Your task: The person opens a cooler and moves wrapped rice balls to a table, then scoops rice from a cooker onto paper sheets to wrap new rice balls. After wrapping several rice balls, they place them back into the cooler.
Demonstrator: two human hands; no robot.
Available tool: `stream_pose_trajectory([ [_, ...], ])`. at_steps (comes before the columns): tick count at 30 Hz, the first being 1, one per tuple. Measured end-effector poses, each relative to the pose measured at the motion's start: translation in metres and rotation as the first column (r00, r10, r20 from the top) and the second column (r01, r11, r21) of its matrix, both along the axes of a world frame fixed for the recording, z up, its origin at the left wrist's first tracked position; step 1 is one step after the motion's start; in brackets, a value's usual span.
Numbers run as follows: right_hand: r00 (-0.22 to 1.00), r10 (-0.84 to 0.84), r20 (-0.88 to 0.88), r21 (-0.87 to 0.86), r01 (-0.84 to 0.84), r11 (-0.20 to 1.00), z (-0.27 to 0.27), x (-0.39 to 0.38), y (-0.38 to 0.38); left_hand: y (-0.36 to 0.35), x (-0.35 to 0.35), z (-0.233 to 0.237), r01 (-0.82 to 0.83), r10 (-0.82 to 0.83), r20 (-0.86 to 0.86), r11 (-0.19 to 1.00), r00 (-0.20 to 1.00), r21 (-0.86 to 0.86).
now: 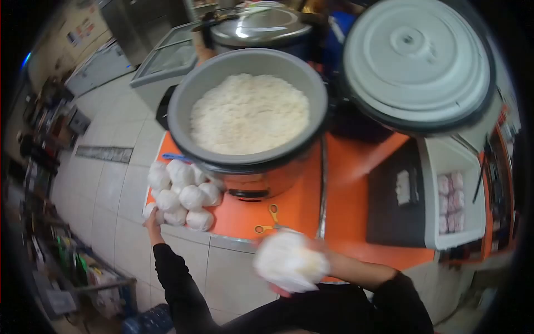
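Note:
My right hand (321,250) holds a bulging white bag (292,261) in front of my body, over the table's near edge. That bag looks like a plastic bag of rice, though motion blurs it. My left hand (153,218) grips a white bag (149,209) at the near left corner of a pile of similar round white bags (192,197). Yellow-handled scissors (267,224) lie between the pile and my right hand. Behind them stands a large rice cooker (247,158), uncovered and filled with cooked rice (250,114).
The orange table (295,206) carries all this. Its right side has a dark mat (389,214) with a small white bundle (403,186), beside a white bin (464,220) of wrapped packs. A big pale lid (417,61) and a second lidded cooker (258,28) stand behind.

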State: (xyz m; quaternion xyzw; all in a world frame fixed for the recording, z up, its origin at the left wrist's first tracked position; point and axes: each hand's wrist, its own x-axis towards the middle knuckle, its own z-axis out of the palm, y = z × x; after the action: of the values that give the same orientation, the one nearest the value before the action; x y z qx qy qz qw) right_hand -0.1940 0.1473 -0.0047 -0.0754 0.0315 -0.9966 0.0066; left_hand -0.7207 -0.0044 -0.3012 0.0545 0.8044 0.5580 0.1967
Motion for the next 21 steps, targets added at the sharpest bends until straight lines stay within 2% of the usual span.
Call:
stream_pose_trajectory([
  [1, 0.997, -0.060, 0.042, 0.035, 0.059, 0.998, 0.020, 0.042, -0.001, -0.010, -0.008, -0.006, 0.064, -0.071, -0.088, 0.995, 0.994, -0.080],
  [2, 0.975, -0.203, 0.095, 0.049, 0.199, 0.979, 0.038, 0.085, 0.000, -0.006, 0.010, 0.022, 0.171, -0.228, -0.109, 0.907, 0.968, -0.385],
  [3, 0.926, -0.347, 0.148, 0.066, 0.341, 0.938, 0.061, 0.122, -0.002, -0.002, 0.027, 0.049, 0.248, -0.397, -0.094, 0.721, 0.913, -0.647],
  [4, 0.849, -0.496, 0.181, 0.123, 0.481, 0.868, 0.082, 0.154, -0.005, -0.015, 0.001, 0.021, 0.188, -0.174, 0.077, 0.942, 0.982, -0.277],
  [5, 0.731, -0.664, 0.157, 0.268, 0.616, 0.741, 0.103, 0.180, -0.005, -0.025, -0.020, -0.003, -0.058, 0.029, 0.298, 0.994, 0.954, 0.089],
  [6, 0.565, -0.819, 0.097, 0.450, 0.709, 0.542, 0.122, 0.202, -0.005, -0.030, 0.021, 0.027, 0.102, -0.109, 0.070, 0.990, 0.992, 0.093],
  [7, 0.391, -0.920, 0.024, 0.603, 0.728, 0.326, 0.138, 0.223, 0.002, -0.036, 0.064, 0.059, 0.237, -0.223, -0.190, 0.970, 0.956, 0.058],
  [8, 0.248, -0.969, -0.026, 0.704, 0.692, 0.158, 0.151, 0.247, 0.017, -0.035, 0.121, 0.107, 0.324, -0.289, -0.425, 0.946, 0.858, 0.011],
  [9, 0.254, -0.967, -0.016, 0.789, 0.598, 0.144, 0.158, 0.281, 0.041, -0.034, 0.148, 0.125, 0.272, -0.210, -0.447, 0.959, 0.869, 0.078],
  [10, 0.266, -0.964, -0.004, 0.859, 0.494, 0.133, 0.164, 0.318, 0.069, -0.033, 0.173, 0.135, 0.204, -0.128, -0.330, 0.957, 0.935, 0.206],
  [12, 0.267, -0.953, 0.146, 0.912, 0.337, 0.234, 0.158, 0.367, 0.110, -0.028, 0.221, 0.157, -0.014, 0.009, 0.012, 0.879, 1.000, 0.477],
  [14, 0.214, -0.878, 0.428, 0.859, 0.206, 0.469, 0.111, 0.395, 0.153, -0.022, 0.268, 0.173, -0.168, 0.013, 0.256, 0.788, 0.966, 0.592],
  [15, 0.171, -0.806, 0.567, 0.799, 0.122, 0.588, 0.081, 0.404, 0.172, -0.015, 0.295, 0.177, -0.210, -0.009, 0.335, 0.763, 0.942, 0.612],
  [16, 0.182, -0.751, 0.634, 0.765, -0.007, 0.644, 0.065, 0.398, 0.178, -0.015, 0.320, 0.182, -0.235, -0.034, 0.392, 0.751, 0.919, 0.617],
  [17, 0.197, -0.670, 0.716, 0.699, -0.198, 0.688, 0.027, 0.394, 0.189, -0.011, 0.350, 0.186, -0.237, -0.066, 0.428, 0.752, 0.902, 0.616],
  [19, 0.181, -0.559, 0.809, 0.581, -0.387, 0.716, -0.032, 0.384, 0.183, -0.007, 0.409, 0.185, -0.178, -0.171, 0.451, 0.755, 0.876, 0.631],
  [21, 0.122, -0.507, 0.853, 0.499, -0.475, 0.725, -0.083, 0.367, 0.176, 0.009, 0.458, 0.188, -0.231, -0.209, 0.533, 0.731, 0.820, 0.642],
])
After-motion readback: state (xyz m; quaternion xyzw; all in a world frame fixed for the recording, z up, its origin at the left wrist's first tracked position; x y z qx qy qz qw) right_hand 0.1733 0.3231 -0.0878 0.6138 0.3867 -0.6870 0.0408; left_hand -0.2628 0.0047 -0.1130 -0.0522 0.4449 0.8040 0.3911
